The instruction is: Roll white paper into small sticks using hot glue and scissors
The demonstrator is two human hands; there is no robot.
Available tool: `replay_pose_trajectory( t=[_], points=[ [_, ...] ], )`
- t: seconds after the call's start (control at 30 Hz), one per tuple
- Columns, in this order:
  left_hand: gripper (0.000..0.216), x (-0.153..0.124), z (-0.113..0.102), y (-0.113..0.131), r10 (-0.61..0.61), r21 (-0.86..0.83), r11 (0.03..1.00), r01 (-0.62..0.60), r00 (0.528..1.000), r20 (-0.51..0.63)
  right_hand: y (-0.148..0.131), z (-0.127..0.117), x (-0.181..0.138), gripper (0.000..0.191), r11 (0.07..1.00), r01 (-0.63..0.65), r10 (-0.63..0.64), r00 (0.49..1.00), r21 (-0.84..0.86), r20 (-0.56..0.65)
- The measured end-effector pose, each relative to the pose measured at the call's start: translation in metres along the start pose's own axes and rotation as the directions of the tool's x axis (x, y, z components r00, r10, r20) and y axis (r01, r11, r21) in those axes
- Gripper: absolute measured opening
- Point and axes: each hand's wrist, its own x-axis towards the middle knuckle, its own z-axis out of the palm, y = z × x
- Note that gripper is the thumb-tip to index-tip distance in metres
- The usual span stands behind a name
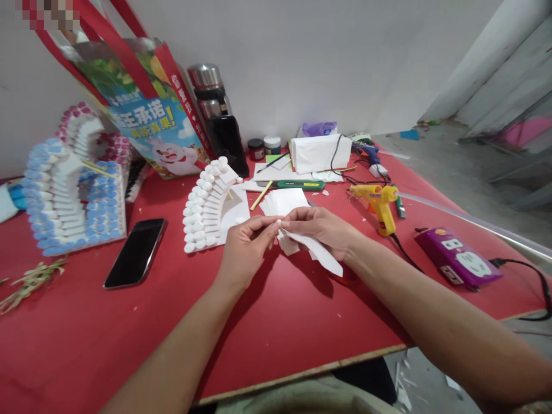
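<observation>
Both hands meet above the red table. My left hand is closed, its fingertips pinched on the end of a white foam strip. My right hand is closed round the same strip, which curves down to the right under the palm. A small white ball seems to sit at the strip's tip between the fingertips. Just behind the hands lies a fanned stack of white strips. To the left stands a white arched staircase model edged with white balls.
A yellow glue gun stands right of the hands, a purple power strip further right. A black phone lies left. A blue and white arched model, a printed bag, a steel flask and a tissue pack stand behind.
</observation>
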Motion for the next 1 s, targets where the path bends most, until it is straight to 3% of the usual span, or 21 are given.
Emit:
replay_pose_trajectory(
  t=[0.17,0.3,0.4,0.57,0.63,0.73,0.83,0.9,1.0],
  points=[
    [0.015,-0.001,0.003,0.003,0.052,0.135,0.99,-0.044,0.997,-0.063,0.002,0.006,-0.002,0.027,0.999,0.044,-0.045,0.998,-0.022,-0.046],
    [0.015,-0.003,0.005,0.006,0.148,0.252,0.959,-0.128,0.987,-0.059,0.0,0.009,-0.006,0.023,0.975,0.109,-0.131,0.986,-0.195,-0.102],
    [0.016,-0.005,0.006,0.006,0.113,0.251,0.963,-0.093,0.991,-0.066,-0.001,0.012,-0.008,0.017,0.882,0.19,-0.273,0.952,-0.431,-0.138],
    [0.018,-0.004,0.006,0.005,-0.043,0.127,0.991,0.048,0.998,-0.04,-0.001,0.011,-0.006,0.019,0.637,0.269,-0.468,0.88,-0.722,-0.085],
    [0.019,-0.003,0.004,0.005,-0.044,0.137,0.989,0.049,0.998,-0.036,-0.002,0.009,-0.006,0.02,0.635,0.25,-0.443,0.893,-0.731,-0.079],
    [0.018,-0.001,0.002,0.005,-0.004,0.182,0.983,0.015,0.998,-0.056,-0.005,0.005,-0.007,0.026,0.751,0.176,-0.28,0.958,-0.636,-0.066],
    [0.017,0.0,0.001,0.006,0.012,0.18,0.984,-0.002,0.998,-0.055,-0.007,0.005,-0.009,0.023,0.813,0.149,-0.183,0.983,-0.563,-0.004],
    [0.016,0.0,0.001,0.006,0.004,0.173,0.985,0.003,0.999,-0.039,-0.008,0.006,-0.01,0.018,0.798,0.155,-0.19,0.982,-0.582,0.002],
    [0.015,-0.001,0.002,0.005,0.045,0.212,0.977,-0.037,0.999,-0.03,-0.005,0.01,-0.009,0.015,0.687,0.17,-0.297,0.953,-0.706,-0.059]
  ],
)
